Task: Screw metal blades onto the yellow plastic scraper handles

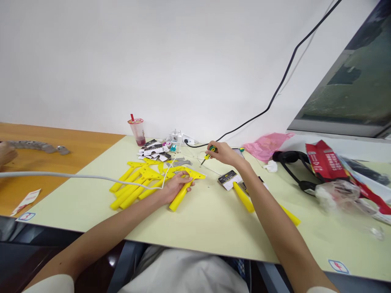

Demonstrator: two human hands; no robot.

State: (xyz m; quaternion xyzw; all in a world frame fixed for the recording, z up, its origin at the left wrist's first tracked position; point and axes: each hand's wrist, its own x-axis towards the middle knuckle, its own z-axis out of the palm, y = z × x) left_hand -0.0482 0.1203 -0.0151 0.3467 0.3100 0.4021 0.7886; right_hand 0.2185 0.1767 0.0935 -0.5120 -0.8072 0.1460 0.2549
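My left hand (176, 187) is closed around a yellow plastic scraper (180, 196), its handle angled toward me and its wide head pointing right. In my right hand (224, 153) is a small screwdriver (210, 152) with a green and yellow handle, its tip pointing down and left, above the tabletop and apart from the scraper. Several more yellow scrapers (130, 197) lie piled to the left of my left hand. Behind the pile are flat grey metal pieces (181, 162). Beneath my right forearm lie a black and white card box (229, 180) and another yellow scraper handle (243, 198), partly hidden.
A stack of black and white card boxes (154, 149) and a drink cup (138, 132) stand at the back left. A white cable (91, 177) crosses over my left forearm. At right lie a pink bag (265, 146), black straps (290, 171) and red packaging (326, 160). Another person's hand (6, 154) shows at far left.
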